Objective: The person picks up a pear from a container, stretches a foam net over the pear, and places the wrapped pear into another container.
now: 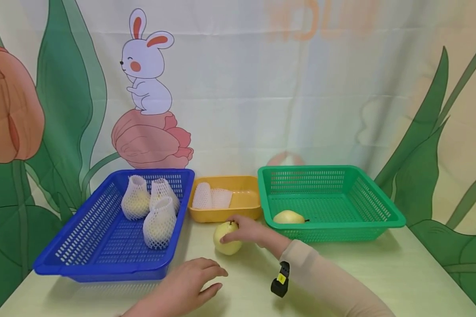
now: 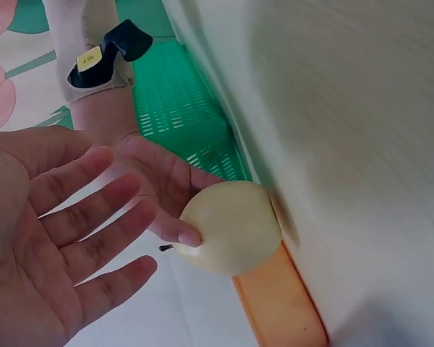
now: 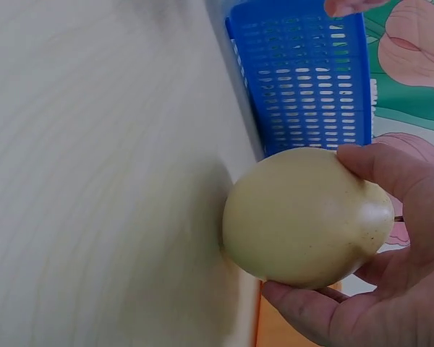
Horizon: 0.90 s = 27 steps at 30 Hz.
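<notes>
A pale yellow pear [image 1: 227, 240] stands on the table in front of the orange tray, its stem pointing up. My right hand [image 1: 243, 231] grips it near the top, thumb on one side and fingers on the other, as the right wrist view shows with the pear [image 3: 304, 217] between them. To the left and nearer me, my left hand [image 1: 188, 284] hovers apart from the pear, holding nothing. In the left wrist view its fingers [image 2: 94, 246] are spread and relaxed, palm facing the pear.
At left, a blue basket [image 1: 103, 268] holds three pears in white foam nets [image 1: 158, 224]. The orange tray [image 1: 242, 198] at the back middle contains folded foam nets [image 1: 212, 197]. At right, a green basket [image 1: 341, 224] has one bare pear [image 1: 288, 217] near its front wall.
</notes>
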Tool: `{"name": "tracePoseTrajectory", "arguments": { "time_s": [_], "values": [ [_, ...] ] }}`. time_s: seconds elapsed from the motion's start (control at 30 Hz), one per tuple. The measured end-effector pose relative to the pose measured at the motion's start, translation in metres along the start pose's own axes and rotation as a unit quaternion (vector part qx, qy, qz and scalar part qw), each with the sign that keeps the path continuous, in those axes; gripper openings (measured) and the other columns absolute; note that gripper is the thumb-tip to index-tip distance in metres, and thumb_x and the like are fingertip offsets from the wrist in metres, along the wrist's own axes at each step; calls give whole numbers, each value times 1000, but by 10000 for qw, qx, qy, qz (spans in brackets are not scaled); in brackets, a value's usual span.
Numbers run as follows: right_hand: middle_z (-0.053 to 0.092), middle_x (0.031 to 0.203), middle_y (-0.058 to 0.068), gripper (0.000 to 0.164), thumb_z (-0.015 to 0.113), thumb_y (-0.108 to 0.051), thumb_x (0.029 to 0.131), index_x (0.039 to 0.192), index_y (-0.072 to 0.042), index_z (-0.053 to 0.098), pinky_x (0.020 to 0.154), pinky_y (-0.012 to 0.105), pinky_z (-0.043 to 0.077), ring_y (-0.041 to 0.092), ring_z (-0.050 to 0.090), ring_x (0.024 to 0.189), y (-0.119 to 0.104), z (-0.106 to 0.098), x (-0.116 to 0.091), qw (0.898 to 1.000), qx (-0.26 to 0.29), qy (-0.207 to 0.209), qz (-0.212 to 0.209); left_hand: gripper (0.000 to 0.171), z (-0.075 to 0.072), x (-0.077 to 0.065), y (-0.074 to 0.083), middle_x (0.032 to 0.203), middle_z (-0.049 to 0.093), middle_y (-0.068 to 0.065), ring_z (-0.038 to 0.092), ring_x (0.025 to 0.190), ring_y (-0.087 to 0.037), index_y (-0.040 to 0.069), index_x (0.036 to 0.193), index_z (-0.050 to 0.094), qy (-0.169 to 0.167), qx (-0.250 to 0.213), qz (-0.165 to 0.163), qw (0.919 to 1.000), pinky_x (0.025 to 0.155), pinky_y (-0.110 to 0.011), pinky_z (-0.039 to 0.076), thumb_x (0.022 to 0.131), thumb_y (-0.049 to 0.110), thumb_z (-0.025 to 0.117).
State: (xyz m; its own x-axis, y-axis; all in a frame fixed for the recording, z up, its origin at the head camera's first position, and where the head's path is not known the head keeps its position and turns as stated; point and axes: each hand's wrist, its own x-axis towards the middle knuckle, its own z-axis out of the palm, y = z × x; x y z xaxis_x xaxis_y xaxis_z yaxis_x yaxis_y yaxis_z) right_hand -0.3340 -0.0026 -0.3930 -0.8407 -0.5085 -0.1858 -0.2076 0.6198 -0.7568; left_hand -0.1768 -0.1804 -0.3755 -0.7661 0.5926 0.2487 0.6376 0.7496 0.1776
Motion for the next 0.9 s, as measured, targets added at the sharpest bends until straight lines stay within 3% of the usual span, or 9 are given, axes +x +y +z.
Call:
{"name": "tracePoseTrajectory", "arguments": {
  "time_s": [0.23, 0.47, 0.63, 0.8, 0.9],
  "values": [
    [63, 129, 14, 67, 80, -31, 84, 140, -3, 55, 100, 43, 50, 23, 57, 108, 1, 1, 2, 9998, -187, -59, 24, 18, 1, -3, -2, 106, 74, 4, 70, 101, -14, 16, 113, 74, -273, -195, -62, 9994, 88, -34, 60, 97, 22, 69],
    [65, 127, 14, 67, 81, -32, 85, 139, -3, 56, 99, 42, 51, 23, 57, 106, 1, 3, 6, 9992, -388, 51, -47, 16, 4, -3, -3, 104, 74, 5, 71, 99, -14, 17, 110, 75, 37, 27, 112, 9999, 85, -33, 60, 95, 20, 71],
    [65, 127, 16, 67, 82, -32, 86, 139, -1, 55, 99, 42, 51, 23, 58, 107, 3, 7, 8, 9983, -545, 116, -156, 16, 1, -1, -2, 104, 74, 6, 71, 99, -14, 18, 110, 75, 24, 109, 158, 9998, 86, -33, 60, 95, 21, 71],
    [62, 138, 20, 74, 81, -35, 87, 144, 1, 50, 108, 48, 50, 31, 60, 122, 4, 7, 5, 9976, -607, 192, -280, 15, -11, 2, -3, 103, 74, 6, 71, 99, -14, 17, 109, 75, 129, 223, 347, 9991, 87, -32, 60, 95, 21, 72],
    [54, 148, 24, 79, 80, -35, 88, 149, 2, 45, 115, 52, 45, 38, 54, 135, 3, 5, 0, 9968, -619, 284, -426, 16, -23, 4, -6, 104, 74, 6, 71, 99, -14, 19, 110, 74, 106, 276, 358, 9989, 84, -31, 60, 95, 22, 72]
  ]
}}
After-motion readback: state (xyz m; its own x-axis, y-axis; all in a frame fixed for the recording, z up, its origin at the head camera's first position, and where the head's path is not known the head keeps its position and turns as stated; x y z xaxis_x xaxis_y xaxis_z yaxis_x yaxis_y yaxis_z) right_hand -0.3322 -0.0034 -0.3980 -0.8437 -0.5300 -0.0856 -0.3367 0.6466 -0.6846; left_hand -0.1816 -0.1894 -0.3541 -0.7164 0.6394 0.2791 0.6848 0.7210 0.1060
